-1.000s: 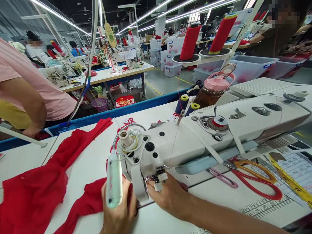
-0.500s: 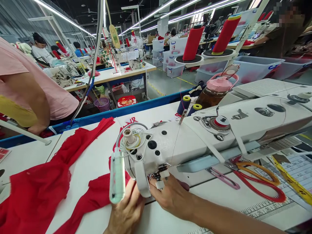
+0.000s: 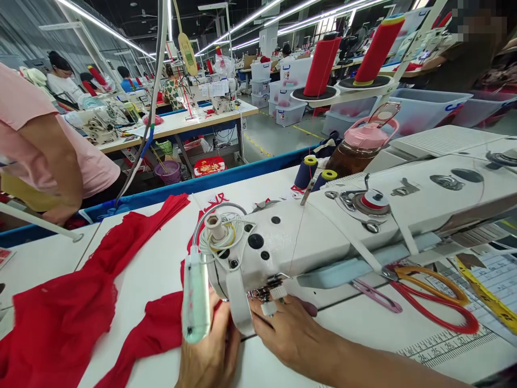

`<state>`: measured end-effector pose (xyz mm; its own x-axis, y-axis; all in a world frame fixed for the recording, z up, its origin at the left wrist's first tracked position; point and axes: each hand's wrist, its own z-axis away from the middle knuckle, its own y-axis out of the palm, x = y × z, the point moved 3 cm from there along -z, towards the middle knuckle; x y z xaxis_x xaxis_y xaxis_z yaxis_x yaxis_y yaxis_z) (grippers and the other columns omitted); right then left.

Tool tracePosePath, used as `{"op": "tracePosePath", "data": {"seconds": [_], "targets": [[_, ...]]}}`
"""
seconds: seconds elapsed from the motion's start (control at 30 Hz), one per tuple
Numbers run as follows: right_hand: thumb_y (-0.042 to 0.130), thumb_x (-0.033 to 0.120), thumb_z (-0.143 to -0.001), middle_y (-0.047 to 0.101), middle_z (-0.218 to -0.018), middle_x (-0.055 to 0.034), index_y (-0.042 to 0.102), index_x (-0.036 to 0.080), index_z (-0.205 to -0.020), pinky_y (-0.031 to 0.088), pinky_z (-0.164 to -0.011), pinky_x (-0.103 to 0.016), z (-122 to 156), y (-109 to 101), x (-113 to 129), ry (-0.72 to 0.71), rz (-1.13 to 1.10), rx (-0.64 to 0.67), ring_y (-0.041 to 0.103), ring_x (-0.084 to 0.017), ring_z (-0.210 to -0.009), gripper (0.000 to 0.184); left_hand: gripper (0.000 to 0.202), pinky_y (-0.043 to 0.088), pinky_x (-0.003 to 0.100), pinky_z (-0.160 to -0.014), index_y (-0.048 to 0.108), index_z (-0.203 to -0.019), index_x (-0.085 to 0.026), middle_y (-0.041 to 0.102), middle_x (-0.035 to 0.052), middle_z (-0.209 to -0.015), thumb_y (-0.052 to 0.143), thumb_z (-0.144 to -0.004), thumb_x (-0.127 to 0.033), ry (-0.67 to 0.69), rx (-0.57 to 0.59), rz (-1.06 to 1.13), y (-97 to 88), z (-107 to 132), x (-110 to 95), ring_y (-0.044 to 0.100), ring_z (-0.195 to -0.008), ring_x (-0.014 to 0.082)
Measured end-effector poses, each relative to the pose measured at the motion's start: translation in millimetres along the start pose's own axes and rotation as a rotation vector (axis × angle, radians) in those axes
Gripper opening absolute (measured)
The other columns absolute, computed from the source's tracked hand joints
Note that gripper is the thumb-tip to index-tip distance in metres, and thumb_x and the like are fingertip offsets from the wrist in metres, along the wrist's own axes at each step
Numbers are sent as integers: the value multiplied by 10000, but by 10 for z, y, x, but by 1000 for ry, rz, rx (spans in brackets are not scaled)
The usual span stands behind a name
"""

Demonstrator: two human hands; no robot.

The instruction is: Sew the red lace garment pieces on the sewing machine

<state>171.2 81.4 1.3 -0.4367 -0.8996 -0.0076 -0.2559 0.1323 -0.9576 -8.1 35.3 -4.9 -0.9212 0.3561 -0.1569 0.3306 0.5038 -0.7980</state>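
Both of my hands are at the head of a white sewing machine (image 3: pixel 307 237). My left hand (image 3: pixel 210 347) is left of the needle area, partly behind the lamp (image 3: pixel 196 296); its fingers are closed, with a bit of red fabric showing between them. Red fabric (image 3: pixel 157 323) trails out to the left over the table. From the right, my right hand (image 3: pixel 288 334) reaches in under the machine head, its fingers bent together beside the presser area. The machine parts hide its fingertips and whatever they touch.
More red fabric (image 3: pixel 64 302) is heaped at the left. Right of my hands lie orange-and-red-handled scissors (image 3: pixel 438 302), a pink thread snipper (image 3: pixel 377 296) and a yellow tape measure (image 3: pixel 487 296). A pink-lidded bottle (image 3: pixel 363 140) stands behind the machine. A person in pink (image 3: pixel 52 134) stands at the left.
The view has shifted slightly, so the machine sits a little further right and lower. My left hand has turned a little, and red fabric now shows between its fingers. The right hand stays under the machine head.
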Motion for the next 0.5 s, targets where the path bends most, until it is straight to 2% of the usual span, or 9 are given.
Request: {"op": "tracePosePath", "data": {"seconds": [0.1, 0.23, 0.33, 0.5], "targets": [[561, 28, -813, 674, -981, -93, 600, 161, -935, 388, -884, -391, 3, 15, 5, 17, -8, -7, 556, -236, -900, 184, 290, 494, 449, -912, 616, -1182, -181, 678, 117, -1016, 578, -898, -226, -45, 0, -50, -8, -5, 52, 641, -957, 267], [554, 47, -829, 676, -1006, -87, 619, 165, -1008, 356, -945, -419, 23, 35, 4, 34, -37, -14, 549, -237, -928, 223, 222, 468, 416, -907, 647, -1070, -210, 676, 64, -889, 492, -920, -159, 10, 22, -20, -11, -81, 49, 646, -855, 229], [554, 78, -852, 670, -988, -89, 623, 163, -1034, 345, -928, -420, 27, 27, -10, 58, -37, -23, 540, -235, -884, 213, 233, 474, 375, -806, 637, -1033, -191, 648, 70, -862, 449, -915, -122, -20, -21, -7, -32, -148, 57, 622, -817, 222], [541, 99, -861, 660, -945, -79, 631, 168, -1052, 334, -897, -406, 14, 4, -19, 47, -58, -52, 511, -222, -822, 222, 329, 434, 343, -704, 691, -936, -239, 595, 81, -868, 431, -839, -61, 109, -4, -18, -37, -207, -23, 576, -784, 223]]}}
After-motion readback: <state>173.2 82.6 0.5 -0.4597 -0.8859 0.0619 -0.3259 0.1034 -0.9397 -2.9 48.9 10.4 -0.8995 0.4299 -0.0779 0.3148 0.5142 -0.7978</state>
